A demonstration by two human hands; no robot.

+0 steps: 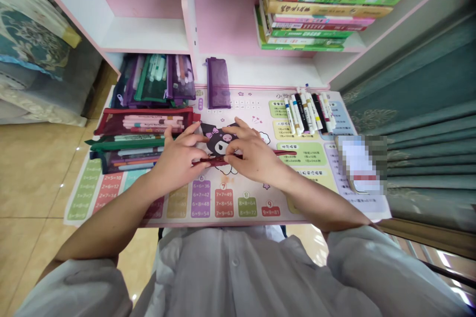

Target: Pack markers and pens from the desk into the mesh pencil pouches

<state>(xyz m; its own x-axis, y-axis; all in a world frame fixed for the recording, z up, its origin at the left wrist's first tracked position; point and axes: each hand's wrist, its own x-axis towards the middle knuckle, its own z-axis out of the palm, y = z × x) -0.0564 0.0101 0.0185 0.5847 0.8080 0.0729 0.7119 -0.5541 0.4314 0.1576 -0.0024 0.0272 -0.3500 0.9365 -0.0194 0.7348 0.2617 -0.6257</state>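
Both hands meet over the middle of the desk mat, above a black cartoon figure printed on it. Between them is a dark red zip pouch (286, 152), seen nearly edge-on. The thumb and fingers of my left hand (182, 154) pinch its left end. My right hand (253, 152) grips it near the middle, fingers bent, and the pouch's right end sticks out past the palm. Whether anything is inside the pouch cannot be made out. Left of my left hand lie a red mesh pouch (107, 121) with pink markers and a green-edged pouch (111, 145).
A purple mesh pouch (218, 81) lies at the back, beside several filled pouches (152, 79) in the left cubby. Loose markers (308, 111) are grouped at right. A phone (353, 163) rests near the right edge. Stacked books (305, 25) stand on the shelf.
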